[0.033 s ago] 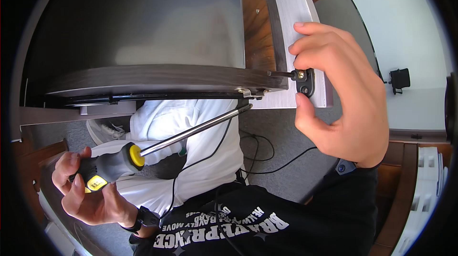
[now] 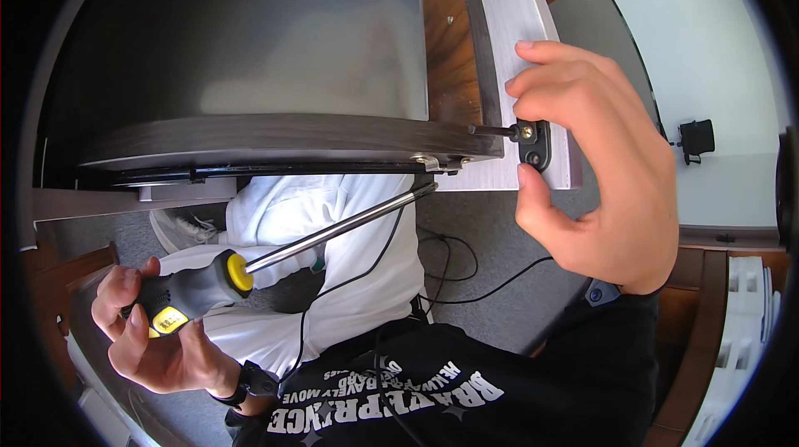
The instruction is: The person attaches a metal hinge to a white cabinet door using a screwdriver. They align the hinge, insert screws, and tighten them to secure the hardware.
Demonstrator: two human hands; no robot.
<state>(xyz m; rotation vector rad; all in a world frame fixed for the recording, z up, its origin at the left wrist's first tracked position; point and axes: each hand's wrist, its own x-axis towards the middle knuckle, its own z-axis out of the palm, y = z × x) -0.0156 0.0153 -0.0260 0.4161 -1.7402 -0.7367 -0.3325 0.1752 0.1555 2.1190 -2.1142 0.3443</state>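
My left hand (image 2: 158,326) is closed around the grey, black and yellow handle of a screwdriver (image 2: 341,229). Its long steel shaft slants up to the right, and the tip is just below the corner of a dark wooden panel (image 2: 291,135). With thumb and fingers, my right hand (image 2: 612,156) pinches a small black bracket (image 2: 535,147) against a pale wood board (image 2: 508,22). A brass-coloured screw sits in the bracket's upper part, and a dark pin (image 2: 491,130) sticks out leftward toward the panel. A metal fitting (image 2: 434,162) is on the panel's lower edge.
A large glossy dark surface (image 2: 275,31) lies behind the panel. Black cable (image 2: 449,255) loops over the grey floor and across my white trousers (image 2: 349,280). At right are brown wooden framing (image 2: 691,339) and a white slotted object (image 2: 736,347).
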